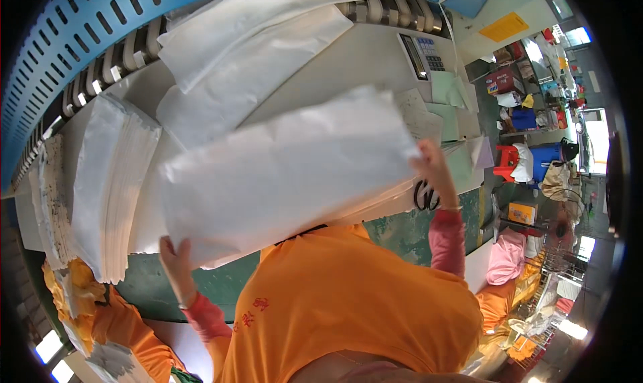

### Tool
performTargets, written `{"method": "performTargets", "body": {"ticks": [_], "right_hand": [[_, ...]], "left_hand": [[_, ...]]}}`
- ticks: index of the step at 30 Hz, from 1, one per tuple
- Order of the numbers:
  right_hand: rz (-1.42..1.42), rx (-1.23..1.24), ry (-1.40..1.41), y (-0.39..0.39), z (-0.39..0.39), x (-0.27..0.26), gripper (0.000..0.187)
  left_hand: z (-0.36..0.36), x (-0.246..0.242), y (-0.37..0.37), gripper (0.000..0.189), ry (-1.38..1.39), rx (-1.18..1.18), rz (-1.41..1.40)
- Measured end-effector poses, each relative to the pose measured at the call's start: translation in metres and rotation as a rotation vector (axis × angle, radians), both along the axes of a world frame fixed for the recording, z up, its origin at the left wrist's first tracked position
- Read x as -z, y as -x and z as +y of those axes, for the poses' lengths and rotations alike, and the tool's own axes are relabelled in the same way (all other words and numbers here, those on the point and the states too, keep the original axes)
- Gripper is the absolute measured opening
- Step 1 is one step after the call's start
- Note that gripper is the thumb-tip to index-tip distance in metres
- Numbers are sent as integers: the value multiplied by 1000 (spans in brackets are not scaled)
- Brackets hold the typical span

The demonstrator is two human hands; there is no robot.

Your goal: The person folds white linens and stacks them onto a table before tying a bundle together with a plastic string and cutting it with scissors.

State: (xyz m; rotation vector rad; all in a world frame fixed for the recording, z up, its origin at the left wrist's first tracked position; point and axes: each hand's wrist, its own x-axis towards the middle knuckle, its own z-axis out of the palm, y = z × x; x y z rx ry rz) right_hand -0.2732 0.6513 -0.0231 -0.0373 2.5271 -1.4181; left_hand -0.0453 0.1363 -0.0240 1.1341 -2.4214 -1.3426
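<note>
A wide white plastic or paper sheet [291,167], perhaps a flat bag, spans the space before me, slightly blurred. My left hand [177,270] grips its lower left corner, thumb on top. At the right end, my right hand [434,169] pinches the sheet's edge. Beneath it, the edges of more pale sheets [371,202] show along the front of the table. Black scissor handles [427,195] lie just below my right hand; the blades are hidden.
A stack of white sheets [115,182] lies at left, with loose sheets [251,71] farther back. Behind runs a conveyor [374,6] under a slotted blue guard [125,3]. A calculator [421,56] and green papers [444,116] sit at right on the table [321,89].
</note>
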Motion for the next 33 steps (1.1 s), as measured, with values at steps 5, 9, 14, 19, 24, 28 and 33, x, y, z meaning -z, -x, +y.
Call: {"method": "performTargets", "body": {"ticks": [5, 9, 14, 19, 24, 28, 33], "right_hand": [[458, -97, -483, -9, -13, 11, 37], [679, -391, -358, 24, -83, -9, 46], [600, -1001, -339, -13, -157, 0, 67], [571, -550, -825, 66, -75, 45, 65], [595, -224, -607, 163, -34, 71, 51], [426, -115, -162, 226, -95, 68, 46], [480, 187, -234, 329, -122, 107, 38]], "left_hand": [[29, 12, -6, 52, 614, 51, -325], [60, -26, 63, 69, 684, 302, -70], [101, 11, 88, 71, 751, 593, -215], [25, 48, 52, 76, 571, 165, -393], [-42, 59, 71, 69, 874, 84, -464], [-39, 47, 151, 47, 321, 38, -337], [-19, 68, 200, 40, 498, 184, -391]]}}
